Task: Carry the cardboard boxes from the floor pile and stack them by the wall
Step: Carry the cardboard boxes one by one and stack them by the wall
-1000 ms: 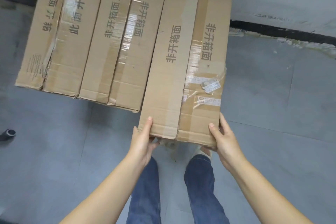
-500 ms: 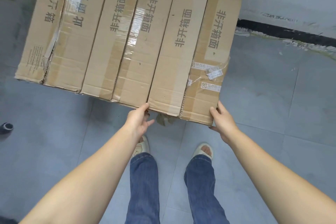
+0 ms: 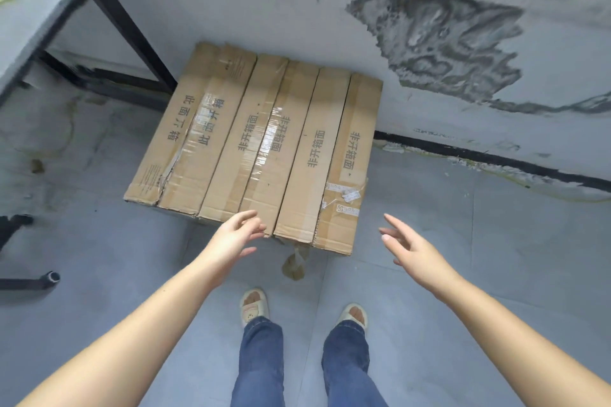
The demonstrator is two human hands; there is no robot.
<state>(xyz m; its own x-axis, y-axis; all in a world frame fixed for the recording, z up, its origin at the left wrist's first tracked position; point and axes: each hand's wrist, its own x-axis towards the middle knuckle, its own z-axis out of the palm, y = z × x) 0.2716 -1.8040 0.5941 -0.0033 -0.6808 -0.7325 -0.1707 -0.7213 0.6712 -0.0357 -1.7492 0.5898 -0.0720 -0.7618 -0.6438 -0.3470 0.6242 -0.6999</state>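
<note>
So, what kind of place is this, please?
Probably a storeroom or plain back room: a tiled floor, a wall with peeling paint, long cardboard boxes laid against it, and a metal-legged table.

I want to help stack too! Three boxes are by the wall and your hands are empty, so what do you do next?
Probably turn away and walk back to the pile for another box. Both the left hand and right hand are open and hold nothing, and the three cardboard boxes lie side by side against the wall.

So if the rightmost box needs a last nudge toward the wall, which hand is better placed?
Probably the left hand: its fingertips hover at the near ends of the boxes, beside the rightmost box. The right hand hangs open, off past its right side.
</note>
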